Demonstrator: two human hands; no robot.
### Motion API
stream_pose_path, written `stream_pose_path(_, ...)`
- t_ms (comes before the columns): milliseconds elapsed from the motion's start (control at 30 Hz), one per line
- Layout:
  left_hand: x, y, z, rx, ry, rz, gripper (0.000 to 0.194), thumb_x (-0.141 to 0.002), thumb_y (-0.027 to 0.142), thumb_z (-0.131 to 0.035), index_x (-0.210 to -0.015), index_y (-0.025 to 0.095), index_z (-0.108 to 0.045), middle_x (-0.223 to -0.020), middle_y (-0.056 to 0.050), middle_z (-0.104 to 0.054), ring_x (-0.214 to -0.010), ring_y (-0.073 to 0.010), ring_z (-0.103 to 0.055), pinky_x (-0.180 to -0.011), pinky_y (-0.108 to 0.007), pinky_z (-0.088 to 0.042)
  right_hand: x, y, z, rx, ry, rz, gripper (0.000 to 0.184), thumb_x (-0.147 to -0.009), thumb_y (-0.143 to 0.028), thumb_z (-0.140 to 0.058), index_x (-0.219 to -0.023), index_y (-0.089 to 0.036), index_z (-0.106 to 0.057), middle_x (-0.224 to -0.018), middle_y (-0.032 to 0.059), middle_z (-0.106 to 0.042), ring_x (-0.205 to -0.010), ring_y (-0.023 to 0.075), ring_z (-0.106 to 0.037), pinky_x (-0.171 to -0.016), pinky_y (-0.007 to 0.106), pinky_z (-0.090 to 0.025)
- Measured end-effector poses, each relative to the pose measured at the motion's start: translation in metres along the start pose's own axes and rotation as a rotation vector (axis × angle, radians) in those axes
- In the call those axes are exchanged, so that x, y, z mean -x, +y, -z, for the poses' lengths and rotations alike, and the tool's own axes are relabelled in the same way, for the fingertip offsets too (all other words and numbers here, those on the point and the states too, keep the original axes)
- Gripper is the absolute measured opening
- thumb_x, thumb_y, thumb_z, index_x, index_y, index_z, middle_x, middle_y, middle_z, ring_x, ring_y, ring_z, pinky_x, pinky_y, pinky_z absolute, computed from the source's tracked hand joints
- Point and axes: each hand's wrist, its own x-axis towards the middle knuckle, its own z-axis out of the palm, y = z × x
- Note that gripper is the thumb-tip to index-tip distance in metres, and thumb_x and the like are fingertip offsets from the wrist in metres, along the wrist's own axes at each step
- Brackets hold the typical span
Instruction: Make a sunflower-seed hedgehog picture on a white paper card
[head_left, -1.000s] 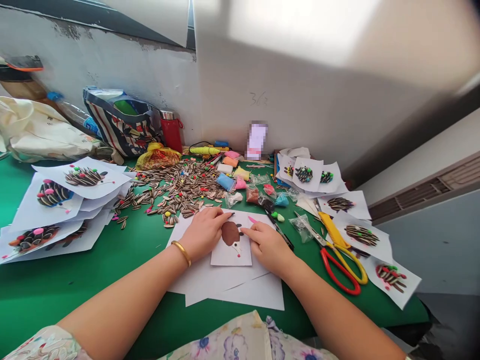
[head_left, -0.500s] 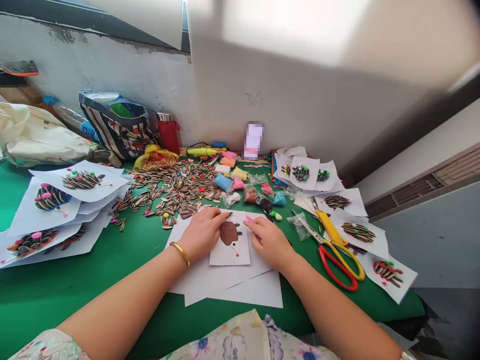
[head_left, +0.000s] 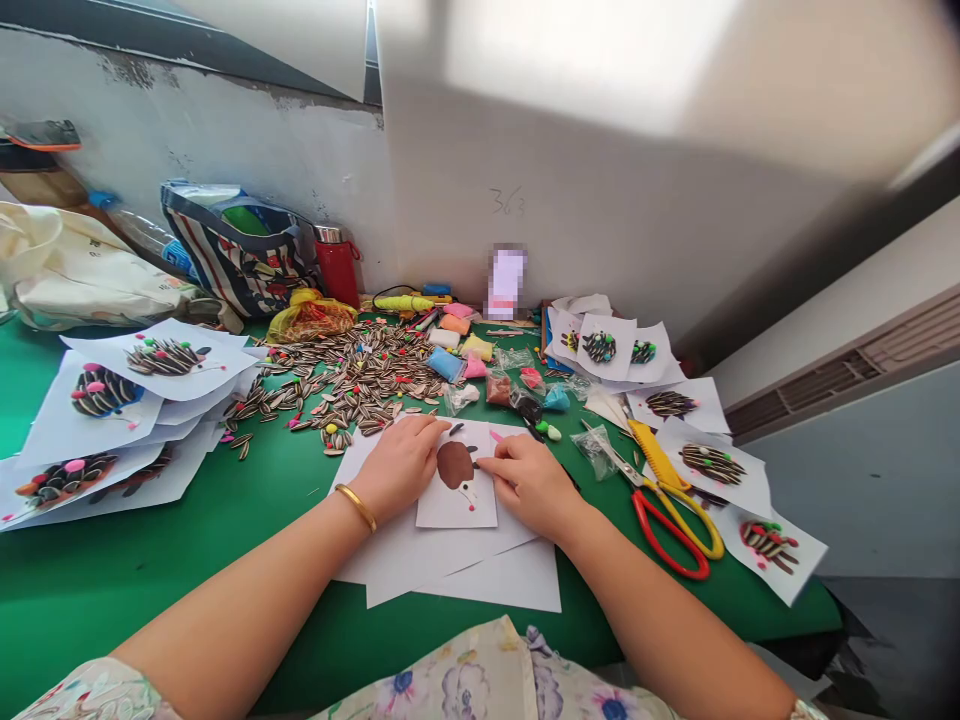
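A small white card lies on loose white sheets on the green table. On the card sits a brown clay blob with a thin drawn line and a pink dot below it. My left hand, with a gold bangle on the wrist, lies flat on the card's left edge, fingertips beside the blob. My right hand rests on the card's right side. Its fingers are curled and pinched toward the blob's right edge; what they hold, if anything, is hidden.
A heap of striped sunflower seeds lies just beyond the card. Small bags and lumps of coloured clay lie behind. Red-and-yellow scissors are at right. Finished seed cards are stacked at left and right. A red bottle and a striped bag stand by the wall.
My right hand's fingers have curled in and shifted slightly toward the brown blob. My left hand stays on the card. The view has drifted a little.
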Motion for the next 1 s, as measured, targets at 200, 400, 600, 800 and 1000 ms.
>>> stream_pose_path(200, 0.0008, 0.0011, -0.0003, -0.017, -0.002, -0.004, 0.038, -0.093, 0.012, -0.047, -0.130, 0.016, -0.058, -0.123, -0.011, -0.065, -0.115, -0.0265, -0.057, -0.102, -0.044, -0.046, -0.0007, -0.0027, -0.0025, -0.001, -0.019, 0.003, 0.034, -0.086, -0.011, -0.059, -0.112, -0.026, -0.076, -0.092, 0.0066, -0.063, -0.090, 0.0208, -0.055, -0.081, 0.035, -0.047)
stream_pose_path(400, 0.0006, 0.0013, 0.0007, -0.023, -0.001, -0.005, 0.039, -0.092, 0.012, -0.048, -0.129, 0.017, -0.059, -0.122, -0.011, -0.065, -0.115, -0.0267, -0.058, -0.102, -0.044, -0.047, -0.0012, -0.0014, 0.0005, -0.030, -0.019, 0.010, 0.036, -0.084, -0.009, -0.059, -0.110, -0.026, -0.077, -0.092, 0.0064, -0.064, -0.088, 0.0203, -0.056, -0.080, 0.035, -0.048)
stream_pose_path(600, 0.0005, 0.0022, 0.0008, -0.019, 0.014, -0.015, 0.040, -0.091, 0.011, -0.048, -0.129, 0.018, -0.059, -0.122, -0.012, -0.065, -0.115, -0.0272, -0.058, -0.101, -0.046, -0.048, 0.0001, 0.0024, -0.0010, -0.092, -0.002, -0.020, 0.035, -0.086, -0.009, -0.058, -0.111, -0.025, -0.076, -0.096, 0.0069, -0.066, -0.093, 0.0208, -0.058, -0.084, 0.036, -0.050)
stream_pose_path(800, 0.0010, 0.0020, 0.0003, -0.015, 0.023, -0.014, 0.041, -0.091, 0.011, -0.049, -0.129, 0.019, -0.059, -0.122, -0.011, -0.065, -0.115, -0.0273, -0.058, -0.102, -0.046, -0.048, -0.0008, 0.0000, -0.0006, -0.079, -0.026, -0.014, 0.036, -0.086, -0.010, -0.059, -0.114, -0.025, -0.075, -0.094, 0.0070, -0.064, -0.092, 0.0211, -0.058, -0.082, 0.035, -0.051)
stream_pose_path(1000, 0.0013, 0.0033, 0.0002, -0.058, 0.009, -0.022, 0.042, -0.091, 0.011, -0.048, -0.132, 0.018, -0.058, -0.125, -0.012, -0.065, -0.116, -0.0275, -0.058, -0.104, -0.046, -0.047, -0.0007, -0.0010, -0.0017, -0.097, 0.007, -0.048, 0.038, -0.087, -0.011, -0.058, -0.122, -0.022, -0.070, -0.103, 0.0087, -0.066, -0.099, 0.0223, -0.059, -0.089, 0.037, -0.051)
